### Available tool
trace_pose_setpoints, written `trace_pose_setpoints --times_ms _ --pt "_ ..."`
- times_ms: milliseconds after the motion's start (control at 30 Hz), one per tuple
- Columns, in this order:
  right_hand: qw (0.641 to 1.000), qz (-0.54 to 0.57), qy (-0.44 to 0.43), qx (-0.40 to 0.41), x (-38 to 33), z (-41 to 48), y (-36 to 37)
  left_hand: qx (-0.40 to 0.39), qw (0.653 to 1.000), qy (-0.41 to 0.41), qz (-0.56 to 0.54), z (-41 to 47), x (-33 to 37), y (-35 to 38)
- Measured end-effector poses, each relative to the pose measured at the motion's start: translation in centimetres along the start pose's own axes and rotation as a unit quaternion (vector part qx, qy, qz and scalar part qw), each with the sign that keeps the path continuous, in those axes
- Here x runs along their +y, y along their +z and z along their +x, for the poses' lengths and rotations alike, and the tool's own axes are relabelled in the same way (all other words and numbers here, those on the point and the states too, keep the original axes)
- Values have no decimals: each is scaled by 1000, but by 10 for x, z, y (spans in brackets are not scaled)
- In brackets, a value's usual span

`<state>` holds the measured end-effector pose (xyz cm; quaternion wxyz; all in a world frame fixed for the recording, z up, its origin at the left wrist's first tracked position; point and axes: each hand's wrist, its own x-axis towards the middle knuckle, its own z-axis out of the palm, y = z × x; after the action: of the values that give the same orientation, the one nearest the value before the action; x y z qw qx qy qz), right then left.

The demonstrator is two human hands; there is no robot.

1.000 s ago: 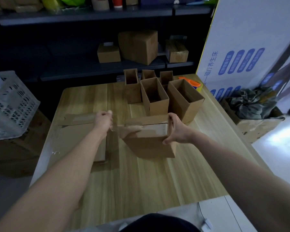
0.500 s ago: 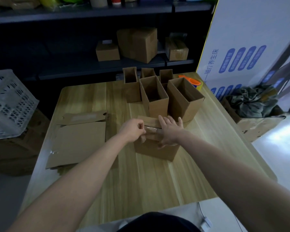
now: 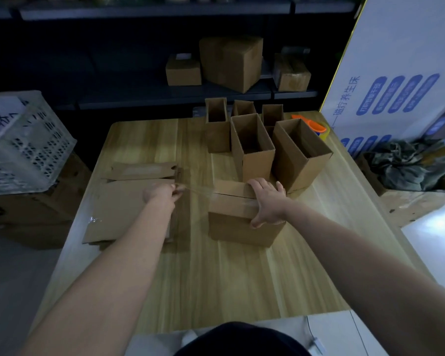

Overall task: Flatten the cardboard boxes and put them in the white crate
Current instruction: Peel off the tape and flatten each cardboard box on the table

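Now tape strip (image 3: 198, 190) is pulled leftward off box (image 3: 242, 227), pinched in left hand (image 3: 162, 194) — box is pinned under flat-fingered right hand (image 3: 267, 201); flaps nearly freed for flattening.

Dim room, wooden table (image 3: 216, 278), dark shelving (image 3: 139, 11) behind.

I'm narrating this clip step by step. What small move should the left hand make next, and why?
Probably pull the tape strip farther left until it peels free. The left hand pinches its end, the strip stretches to the top seam of the box, and the right hand presses that box down. Its top flaps are closed.
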<state>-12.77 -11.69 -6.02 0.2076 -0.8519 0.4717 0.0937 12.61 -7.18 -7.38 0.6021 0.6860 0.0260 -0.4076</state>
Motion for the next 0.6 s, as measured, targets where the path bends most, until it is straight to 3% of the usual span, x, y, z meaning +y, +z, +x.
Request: trace_pose_setpoints --times_ms 67,100,167,233,367,500,567,600 --pt "1000 12 8 4 7 -2 -3 42 992 -26 -117 7 6 -12" --pt "1000 21 15 8 12 -3 -6 45 986 -62 -147 7 17 -15" --pt "999 37 31 9 19 -5 -16 57 980 -58 -181 19 20 -25" --pt "998 39 41 14 18 -6 -21 50 987 -18 -153 17 26 -29" --pt "995 90 35 4 7 -4 -21 71 976 27 -205 22 36 -45" --pt "993 118 5 6 -4 2 -26 127 969 65 -203 14 41 -72" --pt "993 121 14 12 2 3 -28 89 958 20 -271 28 49 -92" --pt "993 115 28 9 7 1 -30 99 969 47 -221 33 51 -103"
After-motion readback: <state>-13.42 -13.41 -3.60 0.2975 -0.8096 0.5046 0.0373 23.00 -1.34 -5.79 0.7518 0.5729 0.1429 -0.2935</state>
